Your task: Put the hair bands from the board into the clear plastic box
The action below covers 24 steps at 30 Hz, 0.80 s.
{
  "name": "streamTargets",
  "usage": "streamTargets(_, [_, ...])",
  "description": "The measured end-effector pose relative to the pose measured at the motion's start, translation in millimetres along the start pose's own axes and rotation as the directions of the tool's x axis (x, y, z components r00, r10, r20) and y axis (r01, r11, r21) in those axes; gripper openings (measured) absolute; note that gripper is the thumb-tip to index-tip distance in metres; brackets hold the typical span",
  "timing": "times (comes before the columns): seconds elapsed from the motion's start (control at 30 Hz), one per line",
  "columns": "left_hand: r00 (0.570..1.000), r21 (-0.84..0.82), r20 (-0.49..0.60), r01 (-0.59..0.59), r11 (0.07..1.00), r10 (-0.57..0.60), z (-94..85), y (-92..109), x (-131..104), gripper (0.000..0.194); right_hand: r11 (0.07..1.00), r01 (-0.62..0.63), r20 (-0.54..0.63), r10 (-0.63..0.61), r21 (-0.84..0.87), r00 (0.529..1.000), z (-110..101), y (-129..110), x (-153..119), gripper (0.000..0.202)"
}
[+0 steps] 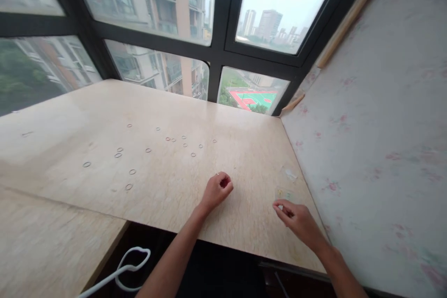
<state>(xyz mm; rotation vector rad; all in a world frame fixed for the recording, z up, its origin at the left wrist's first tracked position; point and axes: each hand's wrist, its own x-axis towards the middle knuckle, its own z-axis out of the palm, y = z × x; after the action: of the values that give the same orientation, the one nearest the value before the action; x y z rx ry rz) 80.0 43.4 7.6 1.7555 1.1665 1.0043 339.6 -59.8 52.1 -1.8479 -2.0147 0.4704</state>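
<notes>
My left hand (pixel 217 189) is closed over the middle of the stone surface (pixel 244 149), its fingers curled round a small dark red thing I cannot make out. To the right, my right hand (pixel 291 214) is pinched, with a tiny whitish bit at its fingers, too small to name. Just beyond it lies a clear plastic bag (pixel 284 193) with small yellow and green marks. Several thin rings lie scattered to the left of my left hand, among them a red one (pixel 168 139) and a dark one (pixel 87 164).
A scrap of clear plastic (pixel 289 173) lies by the flowered wall (pixel 363 149) on the right. Dark-framed windows (pixel 216 74) stand behind the surface. A white cable (pixel 131 267) loops below its front edge at the left.
</notes>
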Motion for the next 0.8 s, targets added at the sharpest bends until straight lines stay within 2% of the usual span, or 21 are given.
streamTargets(0.1, [1.0, -0.023, -0.004, -0.007, 1.0, 0.007, -2.9, 2, -4, 0.007, 0.995, 0.073, 0.073, -0.078, 0.073, 0.994, 35, -12, -6, 0.034])
streamTargets(0.2, [1.0, -0.024, -0.024, -0.001, 1.0, 0.001, -9.6, 5, -11, 0.008, 0.993, 0.07, -0.031, -0.067, 0.093, 0.997, 60, -16, -6, 0.038])
streamTargets(0.3, [0.998, -0.103, -0.048, 0.031, 0.994, -0.036, -19.6, 5, -22, 0.01, 0.987, 0.006, -0.154, 0.018, 0.158, 0.988, 67, -15, -3, 0.042])
streamTargets(0.43, [0.987, -0.229, -0.063, 0.129, 0.965, -0.146, -41.7, -3, -32, 0.009, 0.966, -0.039, -0.17, 0.085, 0.257, 0.982, 64, -11, -4, 0.042])
streamTargets(0.5, [0.978, -0.226, -0.108, 0.152, 0.962, -0.179, -60.0, -11, -34, 0.01, 0.961, -0.044, -0.177, 0.095, 0.272, 0.98, 64, -10, -5, 0.042])
streamTargets(0.6, [0.941, -0.183, -0.254, 0.181, 0.966, -0.225, -98.3, -23, -34, 0.015, 0.968, -0.031, -0.181, 0.078, 0.25, 0.98, 67, -6, -5, 0.041])
streamTargets(0.67, [0.884, -0.106, -0.391, 0.233, 0.967, -0.256, -129.5, -29, -34, 0.018, 0.973, -0.022, -0.171, 0.062, 0.229, 0.983, 69, -3, -4, 0.041])
streamTargets(0.8, [0.812, 0.13, -0.545, 0.329, 0.935, -0.21, -198.2, -41, -38, 0.019, 0.976, -0.028, -0.151, 0.062, 0.217, 0.987, 71, 6, -3, 0.042])
